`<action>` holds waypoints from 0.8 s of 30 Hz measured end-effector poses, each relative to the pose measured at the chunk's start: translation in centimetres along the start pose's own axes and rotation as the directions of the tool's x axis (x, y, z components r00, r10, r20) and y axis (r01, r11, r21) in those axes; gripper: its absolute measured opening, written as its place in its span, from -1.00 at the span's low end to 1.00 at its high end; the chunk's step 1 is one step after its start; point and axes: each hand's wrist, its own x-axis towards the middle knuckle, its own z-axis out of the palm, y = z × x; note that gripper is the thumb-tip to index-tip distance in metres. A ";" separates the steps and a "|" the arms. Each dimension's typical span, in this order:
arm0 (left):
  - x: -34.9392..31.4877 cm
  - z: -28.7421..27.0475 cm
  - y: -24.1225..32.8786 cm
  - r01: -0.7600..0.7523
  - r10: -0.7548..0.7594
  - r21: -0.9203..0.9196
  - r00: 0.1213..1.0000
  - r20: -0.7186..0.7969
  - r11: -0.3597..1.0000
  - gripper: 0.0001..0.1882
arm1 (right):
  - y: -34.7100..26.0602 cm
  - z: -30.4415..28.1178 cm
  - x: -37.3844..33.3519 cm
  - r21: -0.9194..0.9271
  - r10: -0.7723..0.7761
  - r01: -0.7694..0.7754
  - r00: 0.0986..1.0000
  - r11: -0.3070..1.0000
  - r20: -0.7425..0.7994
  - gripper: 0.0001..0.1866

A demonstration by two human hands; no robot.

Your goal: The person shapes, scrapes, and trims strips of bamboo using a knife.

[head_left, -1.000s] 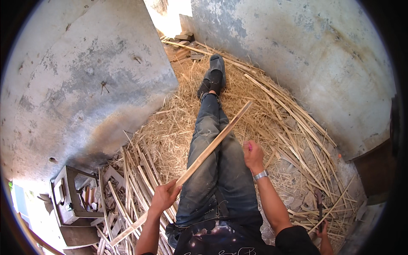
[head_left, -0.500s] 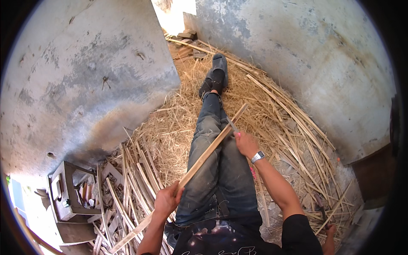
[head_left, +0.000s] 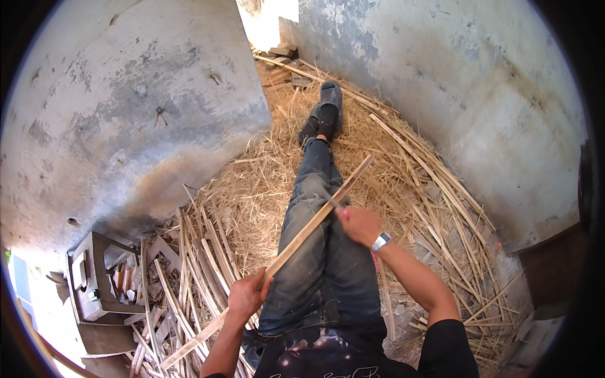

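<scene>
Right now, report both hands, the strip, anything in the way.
Left hand gripping pale strip. Right hand holding pink-handled blade at strip. Legs beneath strip.

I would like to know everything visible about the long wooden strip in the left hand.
The strip is long, narrow and straight, pale yellowish with a browner edge, and looks like wood or bamboo. It slants across the trousered legs, far end to the right, near end passing under the left forearm. The left hand grips it; a blade in the right hand appears to meet it.
</scene>
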 end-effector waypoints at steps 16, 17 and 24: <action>-1.3 -3.0 -1.0 -0.063 0.065 0.080 0.998 -0.025 0.995 -0.66 | -3.2 -3.8 -0.4 0.035 -0.358 0.380 0.895 0.924 -0.265 -0.56; -0.3 -3.2 -0.2 -0.096 0.100 0.090 0.994 -0.036 0.991 -0.69 | -4.8 -4.0 -1.2 -0.005 -0.567 0.612 0.730 0.791 -0.381 -0.62; 2.6 -4.1 -0.1 -0.239 0.349 0.273 0.793 -0.499 0.932 -0.52 | 0.8 -5.0 -2.4 0.183 -0.418 0.432 0.902 0.883 -0.109 -0.60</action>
